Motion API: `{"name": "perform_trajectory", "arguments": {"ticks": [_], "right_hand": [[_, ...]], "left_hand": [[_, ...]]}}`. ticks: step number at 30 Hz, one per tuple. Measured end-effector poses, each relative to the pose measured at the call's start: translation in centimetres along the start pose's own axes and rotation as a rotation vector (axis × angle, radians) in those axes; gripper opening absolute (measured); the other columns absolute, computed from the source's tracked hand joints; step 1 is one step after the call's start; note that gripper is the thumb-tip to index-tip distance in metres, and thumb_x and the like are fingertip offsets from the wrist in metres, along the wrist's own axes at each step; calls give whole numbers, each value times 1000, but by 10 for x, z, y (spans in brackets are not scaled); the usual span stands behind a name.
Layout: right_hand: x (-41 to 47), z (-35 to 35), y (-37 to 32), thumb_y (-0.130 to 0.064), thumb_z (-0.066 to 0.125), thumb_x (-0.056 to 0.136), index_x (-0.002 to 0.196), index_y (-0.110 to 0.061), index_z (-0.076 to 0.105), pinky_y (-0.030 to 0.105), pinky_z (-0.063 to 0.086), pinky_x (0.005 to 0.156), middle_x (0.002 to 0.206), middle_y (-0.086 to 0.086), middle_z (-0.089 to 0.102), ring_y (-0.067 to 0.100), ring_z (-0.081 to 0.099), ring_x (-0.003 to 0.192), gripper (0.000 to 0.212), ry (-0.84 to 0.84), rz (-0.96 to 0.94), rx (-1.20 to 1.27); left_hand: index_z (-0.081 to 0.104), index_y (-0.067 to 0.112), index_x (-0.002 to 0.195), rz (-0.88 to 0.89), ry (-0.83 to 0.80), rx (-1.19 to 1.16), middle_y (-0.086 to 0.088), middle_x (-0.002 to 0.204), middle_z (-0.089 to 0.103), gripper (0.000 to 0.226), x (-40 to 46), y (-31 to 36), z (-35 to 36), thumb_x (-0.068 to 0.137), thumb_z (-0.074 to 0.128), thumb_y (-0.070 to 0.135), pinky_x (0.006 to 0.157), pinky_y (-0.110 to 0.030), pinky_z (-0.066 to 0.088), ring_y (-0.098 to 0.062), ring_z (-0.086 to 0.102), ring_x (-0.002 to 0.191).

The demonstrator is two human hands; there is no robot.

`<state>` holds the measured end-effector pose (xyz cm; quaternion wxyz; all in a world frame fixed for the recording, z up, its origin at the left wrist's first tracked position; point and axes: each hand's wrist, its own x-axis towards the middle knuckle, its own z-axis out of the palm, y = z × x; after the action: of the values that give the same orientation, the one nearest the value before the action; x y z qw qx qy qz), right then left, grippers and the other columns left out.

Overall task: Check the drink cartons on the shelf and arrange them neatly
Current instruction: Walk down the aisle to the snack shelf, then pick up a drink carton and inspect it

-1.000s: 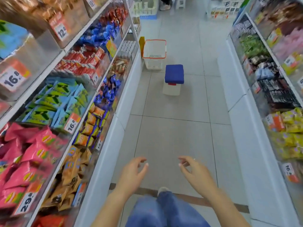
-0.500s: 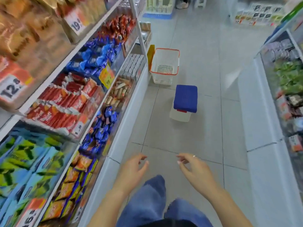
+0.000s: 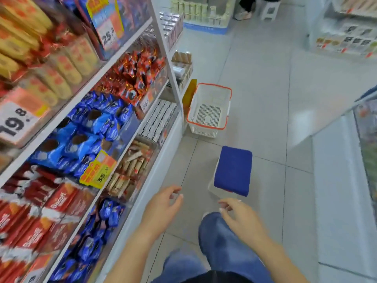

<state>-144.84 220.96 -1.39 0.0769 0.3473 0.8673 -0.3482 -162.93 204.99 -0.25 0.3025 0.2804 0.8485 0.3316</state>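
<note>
Both the left hand [image 3: 163,207] and right hand [image 3: 240,217], loosely curled and empty at lower centre, should pass the blue-topped stool [image 3: 232,170] toward small cartons [image 3: 159,119] at centre-left.

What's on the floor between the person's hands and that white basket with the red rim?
In the head view, a blue-topped stool stands on the tiled floor between the hands (left hand, right hand) and the basket; otherwise bare tiles.

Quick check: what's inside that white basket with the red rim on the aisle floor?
Nothing visible: the basket looks empty, its perforated bottom showing through. Its near inner wall is hidden by the rim from this angle.
</note>
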Motion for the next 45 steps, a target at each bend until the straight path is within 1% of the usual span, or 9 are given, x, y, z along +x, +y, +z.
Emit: {"name": "perform_trajectory", "arguments": {"ticks": [7, 11, 16, 19, 24, 29, 36, 41, 45], "right_hand": [[168, -86, -54, -37, 47, 96, 118, -29, 59, 26, 47, 79, 110, -13, 62, 5, 56, 99, 26, -110, -182, -144], [259, -105, -93, -34, 45, 96, 124, -29, 55, 33, 49, 83, 113, -8, 63, 11, 58, 102, 29, -155, -269, -152], [348, -117, -124, -37, 46, 97, 123, -32, 53, 33, 48, 86, 112, -8, 61, 10, 58, 103, 27, -203, -257, -146], [399, -122, -139, -35, 48, 96, 122, -31, 55, 31, 46, 86, 111, -6, 62, 13, 59, 102, 27, -240, -289, -182], [474, -134, -158, -32, 53, 94, 115, -29, 61, 20, 37, 76, 103, -5, 65, 13, 60, 96, 22, -293, -398, -233], [560, -140, -169, -37, 54, 93, 115, -32, 62, 22, 38, 76, 107, -10, 67, 14, 62, 97, 24, -447, -626, -451], [657, -122, -159, -41, 53, 92, 118, -28, 60, 31, 44, 84, 118, -4, 64, 21, 60, 107, 30, -654, -852, -702], [696, -67, -131, -41, 51, 92, 123, -28, 55, 28, 42, 83, 121, -6, 60, 19, 58, 110, 34, -638, -975, -745], [733, 17, -91, -45, 50, 92, 132, -31, 49, 29, 41, 95, 133, -9, 52, 14, 48, 123, 42, -585, -1170, -801]], "left_hand": [[58, 35, 116, -151, 83, -70, 21, 107, 58, 22, 111, 16, -26, 94, 54, 34, 84, -21, 45, 3, 54, 101], [61, 30, 115, -212, 107, -91, 15, 107, 62, 22, 179, 7, -50, 94, 56, 31, 84, -22, 47, -2, 57, 97], [60, 38, 111, -240, 140, -104, 23, 95, 60, 23, 260, 1, -90, 91, 60, 25, 71, -5, 40, 6, 59, 90], [58, 40, 112, -246, 132, -100, 21, 97, 60, 21, 304, -2, -111, 93, 56, 30, 71, -9, 44, 7, 57, 87], [60, 22, 120, -386, 194, -155, 4, 110, 68, 25, 346, 2, -123, 96, 54, 28, 89, -36, 51, -14, 64, 102], [60, 29, 120, -552, 389, -195, 10, 116, 66, 26, 366, 12, -106, 96, 52, 36, 90, -30, 50, -8, 63, 104], [58, 28, 124, -775, 513, -250, 6, 124, 63, 30, 402, 10, -49, 97, 49, 31, 84, -23, 42, -15, 59, 110], [61, 18, 115, -811, 509, -197, -5, 117, 65, 24, 430, -29, -11, 94, 52, 26, 87, -35, 48, -23, 60, 106], [51, 23, 134, -784, 559, -42, -2, 133, 56, 41, 463, -103, 32, 94, 55, 32, 99, -25, 36, -18, 49, 124]]}}
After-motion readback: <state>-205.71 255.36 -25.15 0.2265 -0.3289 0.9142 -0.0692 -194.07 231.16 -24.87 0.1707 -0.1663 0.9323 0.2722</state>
